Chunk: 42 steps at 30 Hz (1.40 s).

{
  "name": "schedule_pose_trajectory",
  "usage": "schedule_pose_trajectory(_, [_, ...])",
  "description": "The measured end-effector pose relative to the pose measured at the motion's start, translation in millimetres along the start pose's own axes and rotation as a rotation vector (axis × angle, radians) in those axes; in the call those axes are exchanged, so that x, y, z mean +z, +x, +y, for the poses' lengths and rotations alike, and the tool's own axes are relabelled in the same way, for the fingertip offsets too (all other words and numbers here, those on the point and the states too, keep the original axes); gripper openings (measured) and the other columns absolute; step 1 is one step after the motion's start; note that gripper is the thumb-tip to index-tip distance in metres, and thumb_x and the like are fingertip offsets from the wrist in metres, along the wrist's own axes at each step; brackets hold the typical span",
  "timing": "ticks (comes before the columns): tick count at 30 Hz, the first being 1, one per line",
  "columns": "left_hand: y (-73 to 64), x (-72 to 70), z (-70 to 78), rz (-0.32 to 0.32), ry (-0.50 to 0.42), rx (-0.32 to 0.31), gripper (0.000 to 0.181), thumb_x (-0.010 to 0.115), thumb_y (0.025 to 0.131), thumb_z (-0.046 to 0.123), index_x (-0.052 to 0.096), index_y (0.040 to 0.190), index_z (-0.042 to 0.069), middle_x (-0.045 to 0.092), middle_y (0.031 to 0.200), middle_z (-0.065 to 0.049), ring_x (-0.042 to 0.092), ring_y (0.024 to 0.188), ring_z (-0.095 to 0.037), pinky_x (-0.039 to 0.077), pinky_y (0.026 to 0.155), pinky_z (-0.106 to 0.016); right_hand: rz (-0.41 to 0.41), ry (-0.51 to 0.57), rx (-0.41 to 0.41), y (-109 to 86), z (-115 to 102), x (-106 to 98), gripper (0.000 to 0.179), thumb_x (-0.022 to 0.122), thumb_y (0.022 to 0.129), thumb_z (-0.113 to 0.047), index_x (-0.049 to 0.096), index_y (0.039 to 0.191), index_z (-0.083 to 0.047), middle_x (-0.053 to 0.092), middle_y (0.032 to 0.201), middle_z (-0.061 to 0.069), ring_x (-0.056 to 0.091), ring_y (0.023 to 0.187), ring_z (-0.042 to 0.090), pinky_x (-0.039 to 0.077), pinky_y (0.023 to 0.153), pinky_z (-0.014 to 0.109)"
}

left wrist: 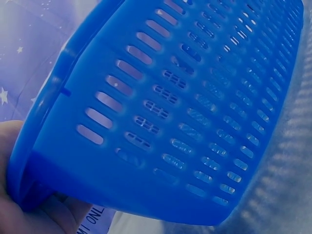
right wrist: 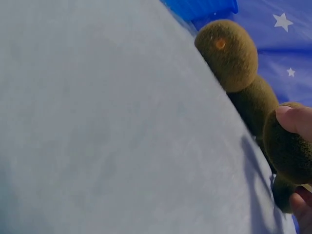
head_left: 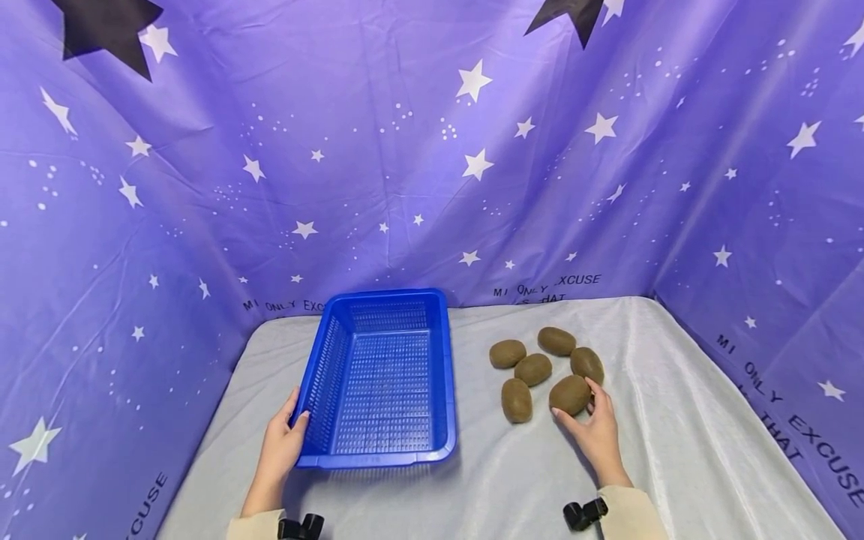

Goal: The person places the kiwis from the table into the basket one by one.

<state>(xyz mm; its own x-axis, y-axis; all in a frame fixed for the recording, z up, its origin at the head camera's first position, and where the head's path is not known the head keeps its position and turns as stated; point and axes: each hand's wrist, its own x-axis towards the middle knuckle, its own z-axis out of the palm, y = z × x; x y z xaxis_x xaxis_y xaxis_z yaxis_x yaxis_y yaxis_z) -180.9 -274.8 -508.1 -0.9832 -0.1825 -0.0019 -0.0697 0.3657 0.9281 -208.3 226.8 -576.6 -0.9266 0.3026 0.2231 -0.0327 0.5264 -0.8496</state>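
My left hand [head_left: 281,441] grips the left rim of a blue plastic basket [head_left: 444,375], thumb over the edge near its front corner. In the left wrist view the slotted basket wall [left wrist: 146,180] fills most of the picture, and part of the left hand [left wrist: 14,209] wraps the rim. A brown fuzzy kiwi [head_left: 569,395] is held between the thumb and fingers of my right hand [head_left: 597,435]. The right wrist view shows this held kiwi [right wrist: 290,151] with the thumb on its upper side. The basket's perforated floor is bare of fruit.
Several other kiwis lie grouped right of the basket, among them a front one [head_left: 517,400], a middle one [head_left: 533,370] and one behind the held fruit [head_left: 586,364]. A pale cloth [head_left: 486,487] covers the table. Purple star-printed curtains [head_left: 405,187] enclose its back and sides.
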Motion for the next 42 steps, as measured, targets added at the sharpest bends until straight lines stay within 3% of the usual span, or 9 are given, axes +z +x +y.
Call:
schedule_pose_trajectory(8, [0.6,-1.3,-0.8,-0.011,-0.025,-0.015,0.055,0.039,0.097,-0.003,0.016,0.147,-0.007,0.017,0.153,-0.024,0.016,0.141,-0.035,0.018,0.113,-0.046,-0.064,-0.004,-0.034,-1.7,-16,-1,0.083,0.079,0.075,-0.013,0.032,0.141,0.002,0.033,0.139,0.027,0.039,0.124,0.044,0.035,0.102,0.053])
schedule_pose_trajectory(26, [0.1,0.3,1.1,0.001,-0.031,0.001,0.055,0.04,0.096,-0.003,0.018,0.146,-0.008,0.018,0.152,-0.025,0.017,0.14,-0.036,0.018,0.113,-0.048,-0.092,0.015,-0.18,1.2,-36,9,0.081,0.081,0.071,-0.013,0.037,0.136,0.008,0.041,0.132,0.029,0.042,0.12,0.044,0.035,0.099,0.055])
schedule_pose_trajectory(42, [1.5,0.2,0.5,0.004,-0.024,-0.019,0.055,0.04,0.096,-0.003,0.019,0.146,-0.007,0.019,0.152,-0.024,0.017,0.141,-0.035,0.017,0.113,-0.046,-0.186,0.074,-0.185,5.8,-76,26,0.083,0.083,0.071,-0.02,0.039,0.137,0.004,0.041,0.136,0.025,0.042,0.124,0.04,0.035,0.103,0.052])
